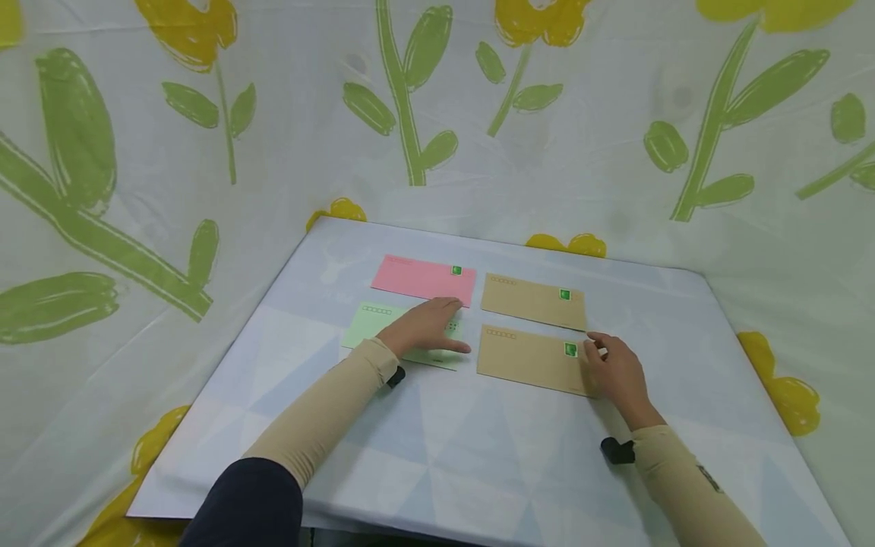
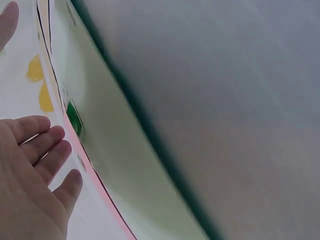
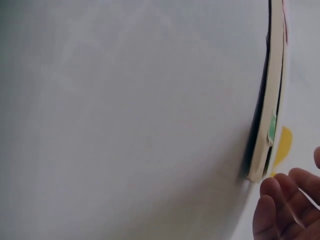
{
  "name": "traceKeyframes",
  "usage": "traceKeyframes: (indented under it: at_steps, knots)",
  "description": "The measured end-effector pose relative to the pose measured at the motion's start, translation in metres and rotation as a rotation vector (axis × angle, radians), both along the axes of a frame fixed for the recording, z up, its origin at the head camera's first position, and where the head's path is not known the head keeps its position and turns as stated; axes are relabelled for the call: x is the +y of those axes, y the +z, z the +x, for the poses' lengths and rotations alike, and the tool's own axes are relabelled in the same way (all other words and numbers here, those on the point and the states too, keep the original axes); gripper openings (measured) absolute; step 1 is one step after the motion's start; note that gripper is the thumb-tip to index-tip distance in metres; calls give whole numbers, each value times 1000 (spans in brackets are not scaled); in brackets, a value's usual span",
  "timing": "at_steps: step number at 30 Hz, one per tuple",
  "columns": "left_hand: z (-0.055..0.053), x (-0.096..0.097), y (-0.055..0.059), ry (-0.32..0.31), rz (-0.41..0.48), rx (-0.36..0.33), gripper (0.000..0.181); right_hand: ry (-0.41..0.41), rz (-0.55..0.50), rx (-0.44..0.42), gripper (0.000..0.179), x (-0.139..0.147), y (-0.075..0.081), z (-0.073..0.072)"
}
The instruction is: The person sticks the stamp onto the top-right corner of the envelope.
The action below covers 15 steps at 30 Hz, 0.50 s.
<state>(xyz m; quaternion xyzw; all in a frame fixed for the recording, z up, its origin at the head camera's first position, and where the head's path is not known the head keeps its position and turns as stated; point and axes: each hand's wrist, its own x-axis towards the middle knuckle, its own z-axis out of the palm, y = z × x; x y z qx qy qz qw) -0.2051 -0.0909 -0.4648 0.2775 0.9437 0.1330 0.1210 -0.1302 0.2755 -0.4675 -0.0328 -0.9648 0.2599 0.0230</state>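
Four flat envelopes lie in two rows: a pink envelope (image 1: 420, 279) at back left, a green envelope (image 1: 365, 323) at front left, and brown envelopes at back right (image 1: 526, 300) and front right (image 1: 516, 361). My left hand (image 1: 425, 325) hovers over the green envelope with thumb and fingers spread, hiding part of it. The left wrist view shows its fingers (image 2: 42, 145) holding nothing. At the right edge of the front brown envelope is my right hand (image 1: 618, 372), fingers loosely bent. Whether its fingertips touch the paper I cannot tell; nothing shows in its grasp.
Green stamps show on the pink envelope and both brown ones. A pale table cover (image 1: 478, 456) with blue triangles lies beneath. Behind and beside the table hangs a white cloth (image 1: 287, 152) printed with yellow flowers and green leaves.
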Motion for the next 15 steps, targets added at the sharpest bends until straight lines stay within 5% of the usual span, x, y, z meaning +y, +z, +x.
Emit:
traceKeyframes:
  at_steps: [15]
  knots:
    - [-7, -60, 12, 123, 9, -9, 107, -51, 34, -5, 50, 30, -4, -1]
